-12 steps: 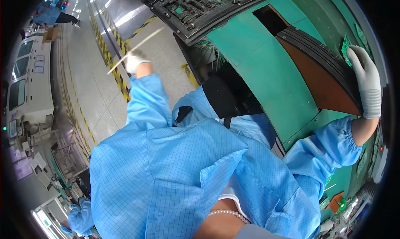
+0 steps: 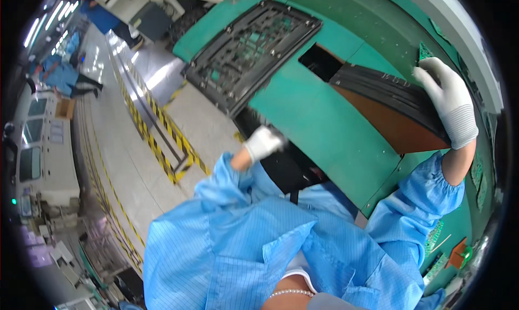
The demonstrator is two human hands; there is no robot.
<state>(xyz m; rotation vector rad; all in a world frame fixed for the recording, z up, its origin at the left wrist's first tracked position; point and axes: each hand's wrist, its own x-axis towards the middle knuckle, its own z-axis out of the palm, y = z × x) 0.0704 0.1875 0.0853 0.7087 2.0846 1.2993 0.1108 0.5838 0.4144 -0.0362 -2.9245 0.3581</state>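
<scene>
My left hand [image 2: 264,142], white-gloved and blurred by motion, is at the near left edge of the green bench [image 2: 330,121]. Its fingers are smeared, so whether it holds anything cannot be made out. My right hand [image 2: 447,91], also gloved, hovers over the far end of a black ribbed rack [image 2: 386,80] with brown sides. Thumb and fingers are apart, with nothing visible between them. Just beyond those fingertips a green circuit board [image 2: 425,51] shows in part.
A black fixture frame [image 2: 254,50] with many cutouts lies at the bench's far left, beside a dark rectangular opening [image 2: 322,62]. More green boards [image 2: 477,172] line the right side. Yellow-black tape [image 2: 162,131] marks the floor. A person in blue [image 2: 59,75] is far off left.
My left hand has come in from the left to the bench edge; the thin pale strip it held is no longer visible. My right fingers have parted from the green board. The view has shifted.
</scene>
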